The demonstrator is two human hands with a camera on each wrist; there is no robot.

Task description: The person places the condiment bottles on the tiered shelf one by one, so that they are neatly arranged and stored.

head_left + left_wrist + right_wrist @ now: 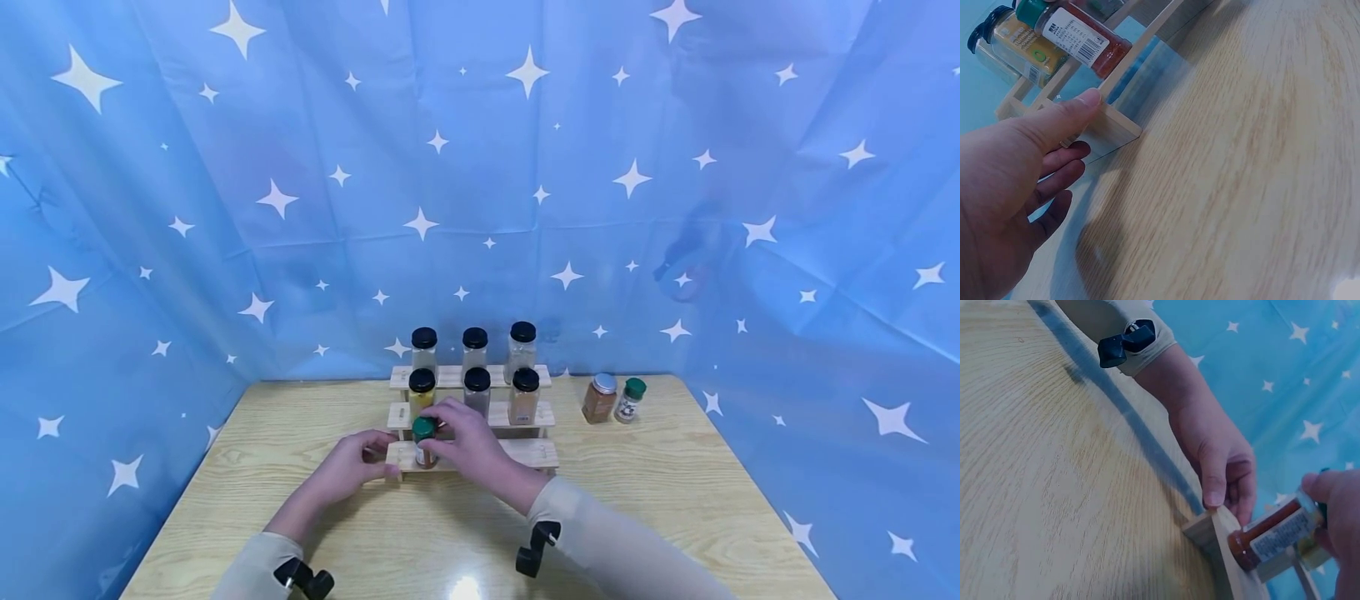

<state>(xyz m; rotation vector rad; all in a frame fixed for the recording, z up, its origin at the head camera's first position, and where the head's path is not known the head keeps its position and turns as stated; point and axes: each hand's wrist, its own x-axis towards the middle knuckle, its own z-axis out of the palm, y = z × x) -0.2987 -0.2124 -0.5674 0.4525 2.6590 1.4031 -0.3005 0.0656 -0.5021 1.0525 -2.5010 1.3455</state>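
Observation:
A three-tier wooden spice rack (534, 453) stands on the table. At the left end of its lowest tier, my left hand (347, 470) pinches the corner, thumb on the wood and the other fingers curled behind. My right hand (471, 443) holds a green-lidded spice jar (425, 452) with red contents at the left of that tier. The jar's white barcode label shows in the left wrist view; its base is on or just at the shelf (1239, 577). In the right wrist view, my right fingers (1338, 497) grip it near the lid.
Several black-lidded jars (523, 398) occupy the middle and top tiers, one with yellow contents (1025, 39) behind the green-lidded jar. Right of the rack, a white-lidded jar (599, 400) and another green-lidded jar (630, 402) stand on the wooden table (660, 492). A blue starred curtain (480, 183) hangs behind.

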